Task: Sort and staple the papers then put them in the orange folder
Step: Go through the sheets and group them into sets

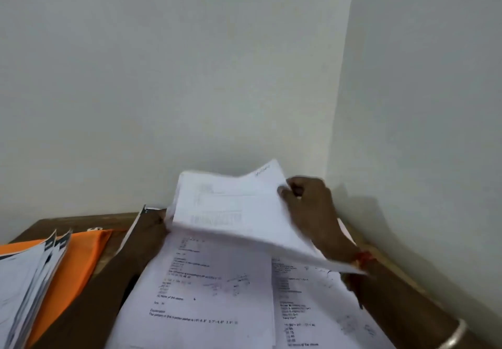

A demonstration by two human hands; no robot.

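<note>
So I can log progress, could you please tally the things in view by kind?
Orange folder: 1
Paper stack on the folder: 1
Lifted sheaf, in the right hand's grip: 1
Flat printed sheets on the table: 2
Hands: 2 (left hand half hidden)
Total: 7

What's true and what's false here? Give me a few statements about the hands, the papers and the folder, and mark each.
1. The right hand pinches the lifted sheets at a corner. True.
2. The orange folder lies at the right of the table. False: it lies at the left, partly under a paper stack.
3. Beneath the lifted sheets, printed papers lie flat. True.
4. The right wrist is bare. False: a red thread circles it.
</note>
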